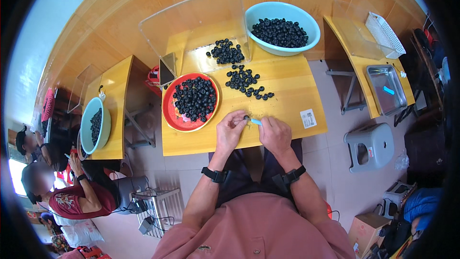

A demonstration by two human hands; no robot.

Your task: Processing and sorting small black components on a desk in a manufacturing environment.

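Pinching one dark berry [246, 117], the left hand [230, 132] meets the right hand [275, 135], which grips a blue tool [255, 121], at the table's [287, 74] near edge; berry-filled red plate [168, 110] sits left, teal basin [311, 24] at the far edge.

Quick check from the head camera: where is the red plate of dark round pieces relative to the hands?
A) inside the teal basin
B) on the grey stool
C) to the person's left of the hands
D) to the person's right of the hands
C: the red plate lies on the wooden table left of the left hand and right hand.
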